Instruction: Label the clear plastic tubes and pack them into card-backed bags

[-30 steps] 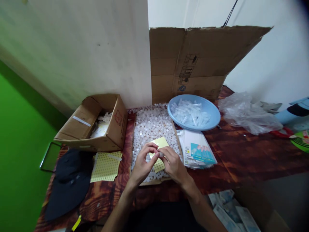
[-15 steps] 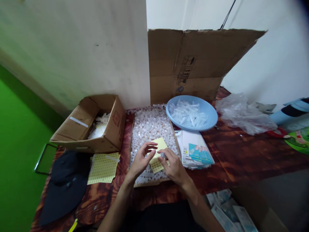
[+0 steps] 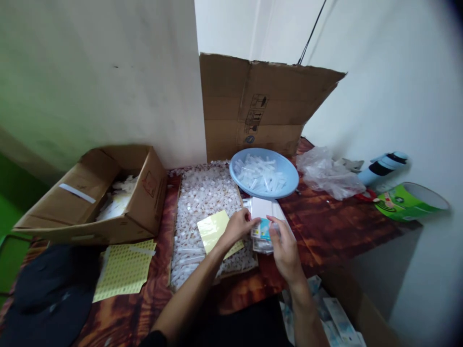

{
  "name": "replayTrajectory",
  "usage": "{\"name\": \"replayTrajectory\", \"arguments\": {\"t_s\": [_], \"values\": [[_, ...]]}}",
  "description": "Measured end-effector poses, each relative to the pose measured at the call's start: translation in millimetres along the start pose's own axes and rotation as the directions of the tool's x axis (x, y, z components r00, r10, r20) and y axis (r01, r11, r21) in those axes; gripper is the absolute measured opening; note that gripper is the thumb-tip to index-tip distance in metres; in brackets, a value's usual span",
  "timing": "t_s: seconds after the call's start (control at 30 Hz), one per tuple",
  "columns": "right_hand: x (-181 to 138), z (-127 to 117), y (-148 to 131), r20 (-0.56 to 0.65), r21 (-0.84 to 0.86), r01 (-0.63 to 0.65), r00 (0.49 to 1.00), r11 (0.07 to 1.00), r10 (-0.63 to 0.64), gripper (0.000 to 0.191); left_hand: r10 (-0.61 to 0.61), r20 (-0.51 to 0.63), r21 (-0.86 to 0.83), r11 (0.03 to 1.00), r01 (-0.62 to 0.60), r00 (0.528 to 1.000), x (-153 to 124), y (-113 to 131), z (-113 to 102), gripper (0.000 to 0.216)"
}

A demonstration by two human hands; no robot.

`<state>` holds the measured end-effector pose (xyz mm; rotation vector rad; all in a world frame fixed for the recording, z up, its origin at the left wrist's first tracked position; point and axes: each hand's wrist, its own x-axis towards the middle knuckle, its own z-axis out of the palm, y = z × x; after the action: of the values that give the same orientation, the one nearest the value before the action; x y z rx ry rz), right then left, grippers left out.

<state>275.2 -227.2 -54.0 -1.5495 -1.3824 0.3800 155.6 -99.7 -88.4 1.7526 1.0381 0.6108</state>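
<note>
My left hand and my right hand are both at a stack of flat white packets with blue print, just right of a tray of small white pieces. The left fingers pinch the top packet's left edge. The right fingers curl at its right side. A yellow sticker sheet lies on the tray, left of my left hand.
A blue bowl of clear tubes stands behind the stack. An open cardboard box sits at left, a second yellow sheet and a black cap in front of it. A crumpled plastic bag, bottle and green tub lie right.
Both hands moved right, from the yellow sheet over the tray to the packet stack. The view swung right, showing the bottle and green tub.
</note>
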Motion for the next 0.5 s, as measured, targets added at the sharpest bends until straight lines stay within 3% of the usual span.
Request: {"name": "replayTrajectory", "arguments": {"t_s": [0.13, 0.27, 0.37, 0.4, 0.5], "values": [[10, -9, 17, -0.017, -0.139, 0.096, 0.995, 0.986, -0.1, 0.023, 0.034, 0.057, -0.153, 0.988, -0.025, 0.998, -20, -12, -27, 0.047], [23, -13, 29, -0.141, -0.192, 0.143, 0.975, 0.971, -0.171, 0.018, 0.002, -0.003, -0.25, 0.968, -0.003, 1.0, -51, -13, -52, 0.052], [33, -6, 30, -0.264, 0.148, 0.015, 0.964, 0.989, 0.025, 0.027, -0.05, -0.059, -0.314, 0.949, 0.029, 0.997, -76, -10, -65, 0.05], [36, -1, 29, -0.287, 0.319, -0.026, 0.95, 0.947, 0.123, 0.032, -0.07, -0.07, -0.335, 0.941, 0.043, 0.995, -83, -9, -68, 0.049], [44, 20, 20, -0.234, 0.714, -0.073, 0.912, 0.697, 0.336, 0.037, -0.14, -0.092, -0.383, 0.919, 0.095, 0.986, -103, -7, -77, 0.046]]}}
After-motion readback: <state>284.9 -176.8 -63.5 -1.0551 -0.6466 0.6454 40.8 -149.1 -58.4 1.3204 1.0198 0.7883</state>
